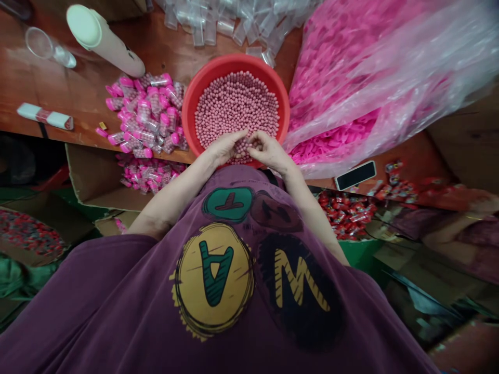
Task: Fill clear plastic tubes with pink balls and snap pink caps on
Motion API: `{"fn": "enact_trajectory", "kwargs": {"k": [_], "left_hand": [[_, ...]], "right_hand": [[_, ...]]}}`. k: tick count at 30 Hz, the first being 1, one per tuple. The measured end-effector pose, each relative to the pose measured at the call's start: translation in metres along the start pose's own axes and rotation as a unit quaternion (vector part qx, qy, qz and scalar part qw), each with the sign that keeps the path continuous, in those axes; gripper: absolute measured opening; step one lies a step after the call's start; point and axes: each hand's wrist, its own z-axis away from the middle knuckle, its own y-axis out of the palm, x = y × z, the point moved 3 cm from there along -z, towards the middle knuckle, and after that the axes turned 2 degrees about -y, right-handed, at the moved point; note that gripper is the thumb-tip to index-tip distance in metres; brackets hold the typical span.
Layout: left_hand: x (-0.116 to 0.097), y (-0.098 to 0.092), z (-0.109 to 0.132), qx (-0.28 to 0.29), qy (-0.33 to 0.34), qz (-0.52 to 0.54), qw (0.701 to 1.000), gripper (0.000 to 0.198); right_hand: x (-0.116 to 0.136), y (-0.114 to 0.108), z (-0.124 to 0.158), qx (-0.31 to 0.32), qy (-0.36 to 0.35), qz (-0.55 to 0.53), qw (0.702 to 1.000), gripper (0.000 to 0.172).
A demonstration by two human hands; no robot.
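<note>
1 red bowl (188, 106) is sitting upper centre, holding pink beads (236, 101) too numerous to count. The left hand (224, 147) is reaching over its near rim, fingers partly curling; the right hand (271, 151) is bringing thumb and forefinger close together. Whether either is gripping anything, I cannot tell. Uncountable pink-capped tubes (143, 110) are lying left; 1 white tumbler (111, 48) is standing upper left; 1 plastic bag (390, 88) is crowding the bowl's right; 1 phone (355, 175) is resting right of centre.
</note>
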Motion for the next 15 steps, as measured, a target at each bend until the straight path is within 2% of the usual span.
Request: {"fn": "enact_trajectory", "kwargs": {"k": [6, 9, 13, 15], "left_hand": [[0.001, -0.003, -0.005, -0.018, 0.034, -0.047, 0.998, 0.038], [0.001, -0.01, -0.008, -0.035, 0.012, -0.034, 0.999, 0.038], [0.0, -0.014, -0.003, -0.032, -0.021, -0.025, 0.999, 0.033], [0.0, -0.013, 0.001, -0.03, -0.013, -0.035, 0.999, 0.028]], "right_hand": [[-0.006, 0.0, 0.001, -0.024, 0.03, -0.006, 0.999, 0.017], [-0.007, -0.002, 0.001, -0.056, 0.048, -0.023, 0.997, 0.019], [-0.015, -0.02, 0.018, -0.106, 0.074, -0.023, 0.991, 0.039], [-0.028, -0.036, 0.04, -0.126, 0.11, -0.052, 0.985, 0.038]]}}
